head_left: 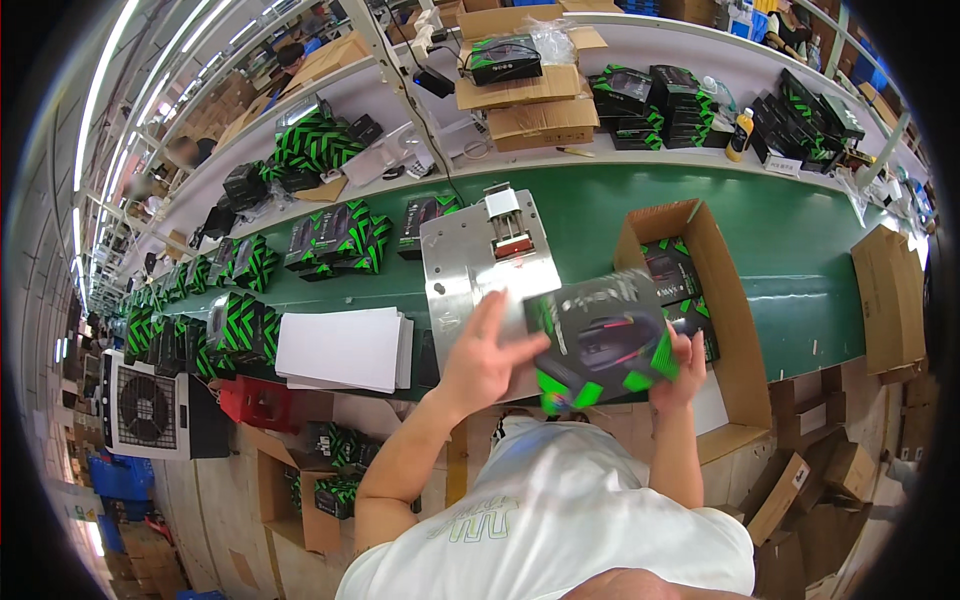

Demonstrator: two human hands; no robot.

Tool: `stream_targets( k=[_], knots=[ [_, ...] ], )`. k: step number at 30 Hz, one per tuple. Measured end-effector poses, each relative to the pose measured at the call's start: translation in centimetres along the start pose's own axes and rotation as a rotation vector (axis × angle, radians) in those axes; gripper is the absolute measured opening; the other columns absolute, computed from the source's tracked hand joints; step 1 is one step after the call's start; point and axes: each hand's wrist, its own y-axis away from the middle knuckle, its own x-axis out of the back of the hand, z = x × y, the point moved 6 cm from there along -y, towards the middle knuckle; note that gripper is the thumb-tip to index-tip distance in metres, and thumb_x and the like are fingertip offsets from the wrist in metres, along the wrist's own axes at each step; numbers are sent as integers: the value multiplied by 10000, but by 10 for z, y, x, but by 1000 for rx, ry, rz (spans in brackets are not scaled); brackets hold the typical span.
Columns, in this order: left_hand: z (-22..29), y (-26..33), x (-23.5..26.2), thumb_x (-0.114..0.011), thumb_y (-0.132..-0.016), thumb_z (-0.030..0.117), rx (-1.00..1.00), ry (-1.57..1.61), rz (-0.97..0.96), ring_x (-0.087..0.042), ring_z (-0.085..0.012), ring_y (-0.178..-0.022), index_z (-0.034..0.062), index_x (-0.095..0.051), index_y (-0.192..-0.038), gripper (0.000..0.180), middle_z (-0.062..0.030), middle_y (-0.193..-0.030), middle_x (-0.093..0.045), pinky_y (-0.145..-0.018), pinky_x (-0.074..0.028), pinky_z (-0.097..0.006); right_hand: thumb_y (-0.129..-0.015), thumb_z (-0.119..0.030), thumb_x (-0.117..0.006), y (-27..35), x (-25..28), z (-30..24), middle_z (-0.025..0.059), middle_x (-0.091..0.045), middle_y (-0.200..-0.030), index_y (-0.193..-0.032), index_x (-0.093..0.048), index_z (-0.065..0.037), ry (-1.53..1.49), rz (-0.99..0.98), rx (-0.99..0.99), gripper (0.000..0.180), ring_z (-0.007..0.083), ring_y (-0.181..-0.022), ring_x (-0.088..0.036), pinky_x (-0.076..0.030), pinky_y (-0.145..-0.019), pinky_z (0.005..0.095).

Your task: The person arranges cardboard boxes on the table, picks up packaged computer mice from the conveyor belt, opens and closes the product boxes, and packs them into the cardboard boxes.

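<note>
A black and green mouse box point(605, 345), with a computer mouse pictured on its face, is tilted up in front of me and slightly blurred. Closed around its right edge, my right hand point(680, 372) supports it. My left hand point(482, 362) is at the box's left side with the fingers spread; whether a fingertip touches the box I cannot tell. Just beyond that hand lies a silver metal plate fixture point(465, 265) with a small clamp-like mechanism point(508, 225). Right of the held box stands an open carton point(735, 340) with similar boxes point(672, 270) inside.
White sheets point(340, 350) are stacked left on the green table point(800, 290). Similar boxes point(340, 237) line its far left. A shelf behind carries more boxes and a bottle point(740, 135). Below left are an open carton point(290, 490) and an air cooler point(150, 410); cartons point(780, 490) lie lower right.
</note>
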Motion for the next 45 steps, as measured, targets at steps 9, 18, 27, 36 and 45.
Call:
stream_targets(
  k=[9,18,27,36,45],
  knots=[
    [-21,-16,-3,-735,-834,307,292,48,107,-510,-421,-1222,66,-628,-1237,481,-245,-1353,-508,-1067,-378,-431,-505,-332,-971,38,-68,-17,178,-517,-1290,-1445,-397,-21,1189,-374,355,1145,276,-1177,-532,-476,-899,382],
    [-107,-72,52,-716,-815,490,340,-658,418,-165,-443,-1426,104,-555,-1321,657,-233,-1540,-242,-1126,-123,-633,-545,-168,-946,-65,-135,49,253,-312,-1534,-1314,-575,-104,1368,-664,481,856,328,-1360,-440,-441,-1043,399],
    [-119,-30,10,-588,-942,328,-91,1573,251,-550,-262,-1047,106,-390,-1472,608,-82,-1107,-592,-1055,-338,-435,-540,-229,-971,20,-95,14,235,-369,-1509,-1450,-387,24,1015,-433,215,1110,284,-1389,-387,-385,-1095,403],
    [-121,-30,10,-524,-995,291,116,1739,480,-571,-190,-789,-50,-415,-1412,550,-79,-958,-593,-706,-455,-282,-586,-240,-953,19,-141,-3,185,-548,-1356,-1416,-428,51,959,-280,-50,1024,198,-1171,-578,-497,-989,354],
    [116,-24,29,-887,-575,308,-299,-400,469,-506,-227,-884,242,-732,-960,420,9,-852,-491,-881,-425,-444,-552,-682,-847,47,-130,-27,172,-318,-1516,-1543,-78,12,500,-425,-83,1434,253,-1391,-347,-279,-1126,394]
  ],
)
